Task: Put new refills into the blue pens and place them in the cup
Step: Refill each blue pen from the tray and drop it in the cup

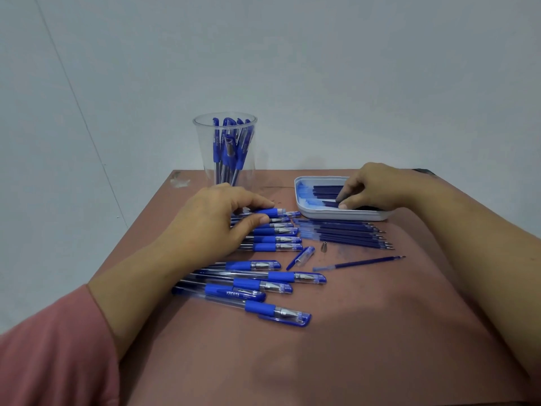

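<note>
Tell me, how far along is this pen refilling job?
Done: several blue pens stand in the clear cup. In hand: the left hand pinches a pen in the far row, and the right hand pinches a refill in the white tray; a loose cap and metal tip lie nearby. Left: roughly a dozen table pens and a row of refills.

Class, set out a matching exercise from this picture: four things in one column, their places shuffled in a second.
Things: 1 cup; 2 tray; 3 metal tip; 4 left hand.
Places: A on the table, beside the loose pen cap; B pinching a capped pen; C far table edge, holding pens; D the right hand pinches a refill in it.
Pairs: 1-C; 2-D; 3-A; 4-B.
</note>
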`<state>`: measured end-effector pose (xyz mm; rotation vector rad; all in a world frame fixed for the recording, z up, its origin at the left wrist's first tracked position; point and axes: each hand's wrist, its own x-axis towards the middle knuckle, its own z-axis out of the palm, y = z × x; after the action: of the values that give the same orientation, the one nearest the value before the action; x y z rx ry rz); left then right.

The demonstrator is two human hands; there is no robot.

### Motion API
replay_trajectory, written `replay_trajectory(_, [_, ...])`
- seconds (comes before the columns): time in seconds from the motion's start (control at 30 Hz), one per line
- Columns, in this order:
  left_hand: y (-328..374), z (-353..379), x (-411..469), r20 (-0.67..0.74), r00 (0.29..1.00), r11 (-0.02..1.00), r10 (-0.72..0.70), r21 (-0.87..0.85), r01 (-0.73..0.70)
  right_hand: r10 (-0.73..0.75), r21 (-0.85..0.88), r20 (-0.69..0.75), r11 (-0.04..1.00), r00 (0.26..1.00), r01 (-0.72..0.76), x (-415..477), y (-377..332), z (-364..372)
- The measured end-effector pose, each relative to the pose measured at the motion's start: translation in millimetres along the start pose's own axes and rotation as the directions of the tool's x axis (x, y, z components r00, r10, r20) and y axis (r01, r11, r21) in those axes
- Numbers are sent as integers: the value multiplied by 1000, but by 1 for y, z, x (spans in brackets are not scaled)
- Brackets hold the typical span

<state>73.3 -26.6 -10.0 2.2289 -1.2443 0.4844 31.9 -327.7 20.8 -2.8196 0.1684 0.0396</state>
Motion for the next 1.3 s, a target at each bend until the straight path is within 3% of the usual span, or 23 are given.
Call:
replay_trajectory(0.23, [1,1,1,1,1000,1000,-1,2,1,-14,35,-6,999,1000,14,7,3,4])
replay_trajectory(0.5, [-1,1,1,-34,999,1000,3,3,-3,-154,99,-283,977,947,189,-32,-26,-3])
replay_trajectory(0.7, [0,0,1,-89,996,1000,-9,4,9,-214,214,-287,936,934,280,-81,-47,1])
replay_trajectory(1.3, [0,-2,1,-83,994,997,-70,8,71,-313,339,-270,854,910,394,-62,-44,25])
